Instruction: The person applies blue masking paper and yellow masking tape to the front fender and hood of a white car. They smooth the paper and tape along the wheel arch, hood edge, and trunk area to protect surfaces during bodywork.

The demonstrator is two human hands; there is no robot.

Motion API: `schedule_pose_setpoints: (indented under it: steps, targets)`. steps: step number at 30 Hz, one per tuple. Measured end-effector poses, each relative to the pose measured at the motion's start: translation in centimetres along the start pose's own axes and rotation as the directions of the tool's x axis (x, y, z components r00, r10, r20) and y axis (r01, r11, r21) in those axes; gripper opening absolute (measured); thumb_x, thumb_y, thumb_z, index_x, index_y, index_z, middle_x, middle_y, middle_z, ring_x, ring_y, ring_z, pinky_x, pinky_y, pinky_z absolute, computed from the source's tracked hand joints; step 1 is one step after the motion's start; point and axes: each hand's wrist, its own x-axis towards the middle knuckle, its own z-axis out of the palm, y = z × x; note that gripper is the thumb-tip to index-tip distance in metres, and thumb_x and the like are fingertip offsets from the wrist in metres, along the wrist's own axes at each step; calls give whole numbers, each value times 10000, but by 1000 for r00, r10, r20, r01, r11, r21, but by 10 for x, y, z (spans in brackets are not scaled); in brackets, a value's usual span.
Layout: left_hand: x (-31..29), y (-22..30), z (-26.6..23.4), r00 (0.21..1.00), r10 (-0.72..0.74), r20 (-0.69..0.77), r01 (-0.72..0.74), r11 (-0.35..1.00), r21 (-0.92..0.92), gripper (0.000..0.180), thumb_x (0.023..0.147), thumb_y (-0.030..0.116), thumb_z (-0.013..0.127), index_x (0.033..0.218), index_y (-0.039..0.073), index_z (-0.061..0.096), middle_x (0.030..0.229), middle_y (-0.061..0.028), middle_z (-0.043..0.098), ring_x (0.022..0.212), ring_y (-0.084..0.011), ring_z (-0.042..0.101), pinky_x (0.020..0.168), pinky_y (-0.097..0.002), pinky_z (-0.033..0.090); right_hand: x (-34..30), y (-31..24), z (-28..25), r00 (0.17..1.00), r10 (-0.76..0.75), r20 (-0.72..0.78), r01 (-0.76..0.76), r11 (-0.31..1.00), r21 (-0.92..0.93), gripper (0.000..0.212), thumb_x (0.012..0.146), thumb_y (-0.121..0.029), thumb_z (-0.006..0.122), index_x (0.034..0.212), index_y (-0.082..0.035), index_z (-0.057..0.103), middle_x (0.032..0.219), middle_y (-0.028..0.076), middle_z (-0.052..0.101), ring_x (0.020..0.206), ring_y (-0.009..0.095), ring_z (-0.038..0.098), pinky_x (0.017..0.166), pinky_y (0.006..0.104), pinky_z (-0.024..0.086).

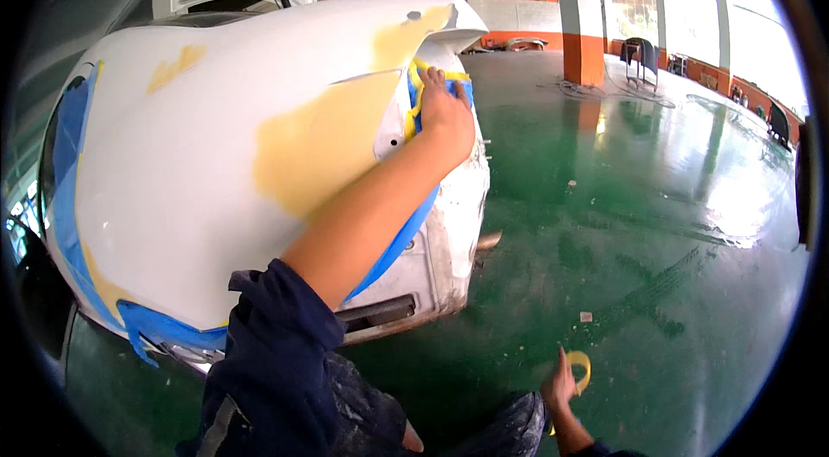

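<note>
My left hand (446, 116) reaches across the white car body (207, 189) and presses, fingers apart, on the blue masking film (467, 92) and yellow tape at the recess in the rear corner. Low on the right, my right hand (561, 385) is closed on a roll of yellow masking tape (583, 371). A large tan filler patch (319, 142) lies beside my left forearm, with a smaller one (406, 41) above it. Below the forearm more blue film (393, 251) runs along the panel edge. My forearm covers part of the panel.
Blue film (71, 189) also masks the car's left side. A green floor (596, 224) spreads to the right, with small scraps on it. Farther off stand a white and orange pillar (582, 16), cables at its foot, and a stand with a dark part (640, 55).
</note>
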Motion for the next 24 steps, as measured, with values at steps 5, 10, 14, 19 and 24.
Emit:
schedule_pose_setpoints:
  steps: [5,10,14,19,24]
  targets:
    - [-24,9,-7,988,48,-150,-33,995,98,577,931,225,529,1424,-70,473,1315,-299,597,1290,-409,531,1185,-537,211,104,-230,-92,783,-450,-430,602,725,336,474,878,44,462,1299,-114,615,1099,223,601,1032,417,611,866,468,499]
    - [-54,-7,17,891,44,-451,-74,996,-49,398,866,137,568,1205,-58,641,1067,-242,698,1122,-358,623,1169,-511,281,169,-428,-190,549,-542,-636,826,468,313,517,924,-92,531,1440,-106,529,1157,314,540,1069,448,566,867,496,474]
    - [-63,-5,5,840,93,-535,-166,982,-90,360,841,123,588,1148,-50,661,1088,-231,687,1155,-363,602,1182,-525,269,249,-479,-209,699,-538,-471,712,591,380,594,855,-137,492,1437,-242,549,1271,301,513,1223,469,513,1023,595,385]
    - [-88,-19,9,811,99,-577,-201,973,-116,418,836,166,633,1201,-37,642,1240,-221,639,1279,-362,524,1190,-528,257,260,-494,-205,728,-573,-376,685,596,419,574,855,-151,498,1421,-213,568,1323,265,498,1315,445,464,1101,603,302]
    - [-99,-22,15,778,0,-628,-266,906,-329,461,829,183,674,1235,-28,619,1317,-202,596,1321,-359,480,1187,-532,259,253,-502,-209,655,-533,-535,752,531,392,372,915,-305,635,1197,-72,701,902,243,707,952,374,700,855,410,529]
